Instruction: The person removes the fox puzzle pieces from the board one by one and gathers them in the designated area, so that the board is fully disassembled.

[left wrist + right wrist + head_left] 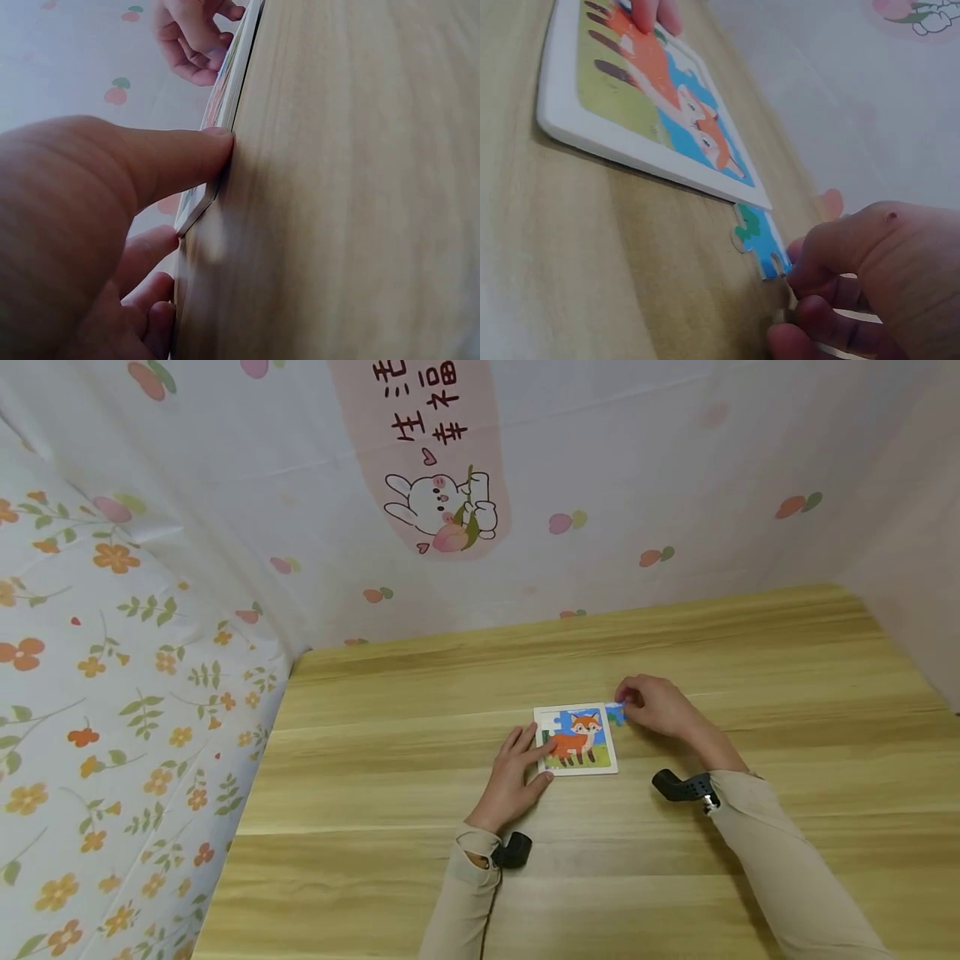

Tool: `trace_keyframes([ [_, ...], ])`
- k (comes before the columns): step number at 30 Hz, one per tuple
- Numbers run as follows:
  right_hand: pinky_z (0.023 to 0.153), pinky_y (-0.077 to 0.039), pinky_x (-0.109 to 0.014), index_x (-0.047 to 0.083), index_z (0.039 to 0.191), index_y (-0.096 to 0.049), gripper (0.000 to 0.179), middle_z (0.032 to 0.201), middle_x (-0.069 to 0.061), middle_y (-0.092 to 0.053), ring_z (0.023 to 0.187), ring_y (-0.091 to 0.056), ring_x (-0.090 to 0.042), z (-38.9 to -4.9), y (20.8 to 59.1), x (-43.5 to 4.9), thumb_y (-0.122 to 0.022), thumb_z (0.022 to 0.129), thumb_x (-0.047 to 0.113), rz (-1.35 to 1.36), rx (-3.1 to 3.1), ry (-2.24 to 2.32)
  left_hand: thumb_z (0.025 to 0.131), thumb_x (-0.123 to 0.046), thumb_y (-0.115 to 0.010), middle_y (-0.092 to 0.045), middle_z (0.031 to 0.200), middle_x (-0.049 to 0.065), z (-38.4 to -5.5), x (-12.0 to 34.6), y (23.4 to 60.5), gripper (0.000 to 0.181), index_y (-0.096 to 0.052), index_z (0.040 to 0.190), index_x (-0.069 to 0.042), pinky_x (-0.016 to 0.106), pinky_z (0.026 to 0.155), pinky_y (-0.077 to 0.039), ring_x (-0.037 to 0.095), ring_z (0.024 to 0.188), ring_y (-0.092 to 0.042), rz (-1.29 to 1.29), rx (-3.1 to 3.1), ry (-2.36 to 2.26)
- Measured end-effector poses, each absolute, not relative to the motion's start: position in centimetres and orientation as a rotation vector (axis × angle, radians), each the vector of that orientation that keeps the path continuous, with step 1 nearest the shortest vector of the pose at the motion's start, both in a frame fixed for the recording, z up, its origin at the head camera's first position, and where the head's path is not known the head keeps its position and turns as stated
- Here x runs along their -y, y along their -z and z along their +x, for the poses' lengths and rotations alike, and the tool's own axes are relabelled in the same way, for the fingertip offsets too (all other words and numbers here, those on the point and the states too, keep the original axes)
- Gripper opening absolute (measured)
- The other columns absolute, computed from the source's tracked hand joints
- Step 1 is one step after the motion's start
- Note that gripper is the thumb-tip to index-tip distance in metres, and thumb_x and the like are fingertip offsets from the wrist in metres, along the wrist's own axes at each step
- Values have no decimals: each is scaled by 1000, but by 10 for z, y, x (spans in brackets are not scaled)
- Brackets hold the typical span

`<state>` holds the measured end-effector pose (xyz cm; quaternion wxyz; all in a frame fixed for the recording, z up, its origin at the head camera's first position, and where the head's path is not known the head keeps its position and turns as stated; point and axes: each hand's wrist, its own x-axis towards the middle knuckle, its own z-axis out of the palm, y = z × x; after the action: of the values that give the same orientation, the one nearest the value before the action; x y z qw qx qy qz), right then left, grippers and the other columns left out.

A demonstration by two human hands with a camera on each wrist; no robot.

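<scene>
A square fox jigsaw puzzle (pixel 576 747) in a white frame (pixel 611 752) lies on the table. White gaps show at its upper left, while the fox fills most of the rest. My left hand (pixel 513 781) steadies the lower left corner: the thumb presses the near edge and the index finger rests on the picture. Just beyond the frame's right side is a blue and green puzzle piece (pixel 757 234), and my right hand (pixel 654 706) pinches its outer end. In the right wrist view the piece (pixel 769 247) reaches from the frame's corner to the fingertips of the right hand (pixel 870 277).
A wood-grain table (pixel 360 793) carries the puzzle. Behind it hangs a white cloth (pixel 645 468) printed with a rabbit and fruit shapes, and a flowered cloth (pixel 120 693) covers the left side. Both wrists wear black camera mounts (pixel 678 786).
</scene>
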<state>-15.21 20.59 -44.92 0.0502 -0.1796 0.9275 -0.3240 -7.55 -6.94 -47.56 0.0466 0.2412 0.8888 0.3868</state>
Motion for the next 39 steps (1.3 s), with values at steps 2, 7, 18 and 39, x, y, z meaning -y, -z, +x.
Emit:
trace_keyframes([
  [2,62,-40,-33,-3,93,-60,12,77,-7,-54,69,-48,-20,-152,450,-207,-54,82,-2,-540,-2810,986,88,-13,-64,-29,148,16,-75,70,476,46,-53,132,-7,55,105,-20,35,137,-17,744,-2719,-1178],
  [7,53,-41,-29,-6,97,-54,13,77,-9,-52,61,-47,-17,-150,450,-210,-49,86,-2,-465,-2757,1059,87,-13,-64,-29,148,16,-75,70,475,46,-53,132,-8,54,106,-20,35,137,-17,748,-2725,-1173],
  [18,53,-48,-29,-7,115,-45,33,96,-20,-53,65,-54,-23,-141,443,-222,-47,97,21,-250,-2630,1328,88,-16,-63,-29,148,14,-77,68,474,46,-53,132,-9,52,107,-19,33,137,-17,755,-2730,-1149],
  [39,58,-41,-30,-1,96,-65,13,80,-4,-57,66,-48,-16,-129,438,-171,-64,84,3,-635,-2741,1087,88,-16,-64,-29,148,13,-75,71,475,47,-53,133,-10,53,106,-19,33,137,-17,720,-2729,-1139],
])
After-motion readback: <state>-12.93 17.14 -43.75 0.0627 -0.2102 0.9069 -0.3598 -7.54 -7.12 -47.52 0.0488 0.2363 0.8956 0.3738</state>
